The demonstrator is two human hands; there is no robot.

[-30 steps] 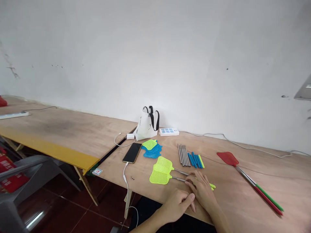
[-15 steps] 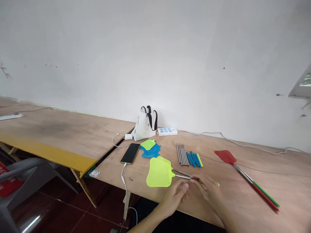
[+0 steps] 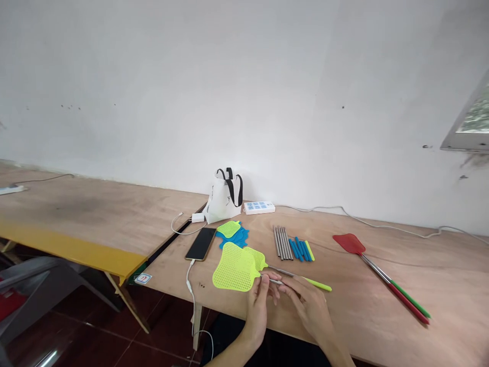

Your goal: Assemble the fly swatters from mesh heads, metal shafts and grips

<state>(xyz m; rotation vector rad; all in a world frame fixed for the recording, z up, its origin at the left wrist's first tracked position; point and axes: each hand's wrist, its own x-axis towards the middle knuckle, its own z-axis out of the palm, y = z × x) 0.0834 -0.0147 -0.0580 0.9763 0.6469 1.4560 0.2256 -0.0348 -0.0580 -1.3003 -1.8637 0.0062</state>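
A yellow-green fly swatter with a mesh head and a thin metal rod is in both hands, just above the table's front edge. My left hand is closed on the rod close to the head, with the thumb on top. My right hand pinches the rod further right; the handle end is hidden under its fingers. Behind them a second yellow-green fly swatter lies on the table, its head partly covered by the first.
Beyond the hands lie several metal tubes and several blue sleeves. Loose blue swatter heads, a phone on a cable, a white bag and a power strip are further back. Red-headed swatters lie right.
My left hand has closed on the rod near the swatter's head, and that swatter has shifted left. The lying swatter's handle now shows more. The view has turned slightly right.
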